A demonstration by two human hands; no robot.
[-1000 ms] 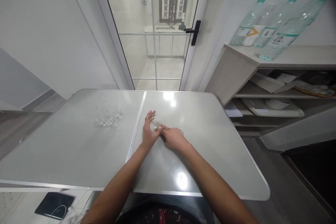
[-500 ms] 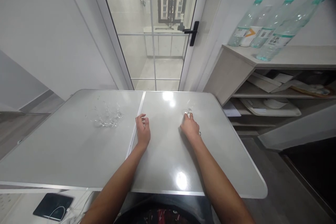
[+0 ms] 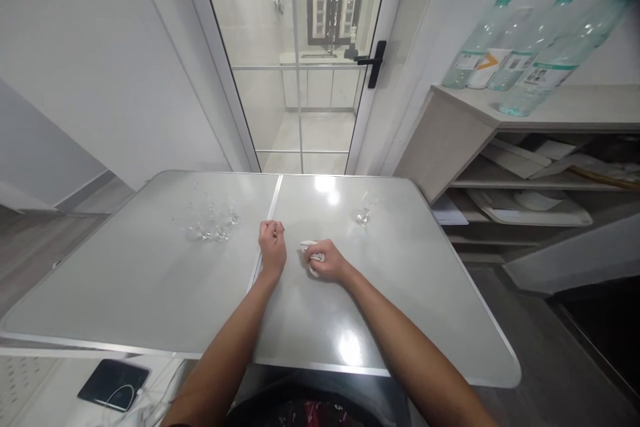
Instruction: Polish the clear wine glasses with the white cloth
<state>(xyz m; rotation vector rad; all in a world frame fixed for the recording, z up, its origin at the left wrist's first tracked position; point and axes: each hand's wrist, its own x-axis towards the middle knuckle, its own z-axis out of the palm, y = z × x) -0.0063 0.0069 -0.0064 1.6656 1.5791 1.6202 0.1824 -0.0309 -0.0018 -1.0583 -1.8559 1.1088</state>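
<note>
My right hand (image 3: 327, 260) is closed around a crumpled white tissue or cloth (image 3: 316, 257), whose edges stick out past the fingers above the right half of the table. Beside the table's seam, my left hand (image 3: 273, 247) has its fingers curled in; whether anything is inside cannot be seen. A small cluster of clear, shiny pieces (image 3: 363, 215) lies beyond my right hand. A wider scatter of similar transparent bits (image 3: 215, 223) spreads over the left half, left of my left hand. Their material is hard to tell.
The grey-white table (image 3: 150, 293) has a metal-edged seam (image 3: 277, 193). Behind it stands a glazed door (image 3: 260, 107) with a black handle (image 3: 376, 63). At right, several bottles (image 3: 537, 77) stand on a shelf unit (image 3: 470, 103). A dark tablet-like device (image 3: 114, 383) with a cable lies below, front left.
My right hand has moved left and nearer from the clear pieces at right, and the white tissue or cloth now shows in it. My left hand's fingers have curled tighter. The view shifted slightly.
</note>
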